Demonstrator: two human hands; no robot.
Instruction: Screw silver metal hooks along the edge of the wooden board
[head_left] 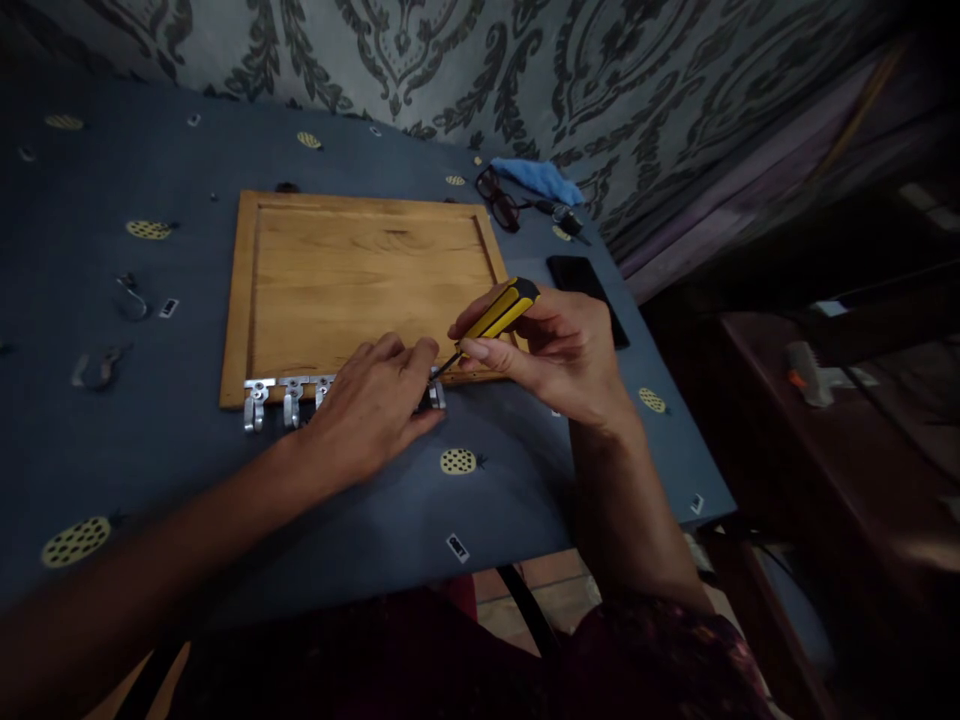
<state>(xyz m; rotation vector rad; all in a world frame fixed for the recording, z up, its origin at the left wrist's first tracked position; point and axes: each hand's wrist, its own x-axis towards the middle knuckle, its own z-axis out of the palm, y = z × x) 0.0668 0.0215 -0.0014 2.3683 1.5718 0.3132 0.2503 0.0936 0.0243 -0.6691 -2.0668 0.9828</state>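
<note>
A wooden panel (367, 285) with a raised frame lies flat on the table. Along its near edge runs a metal hook rail (271, 386) with several curved silver hooks. My left hand (375, 405) covers the rail's middle and right part, its fingers on top and thumb on the near side, gripping it. A yellow and black screwdriver (499, 312) is pinched in my right hand (566, 345). Its shaft slants down to the rail's right end, close to my left fingertips. Whether the tip sits in a screw is too small to tell.
A blue cloth covered in pineapples spreads over the table (360, 560). Loose hooks (101, 368) lie at the left. Glasses (499, 200), a blue rag (538, 180), a watch (566, 218) and a black phone (576, 272) are at the back right. A patterned wall (480, 60) stands behind.
</note>
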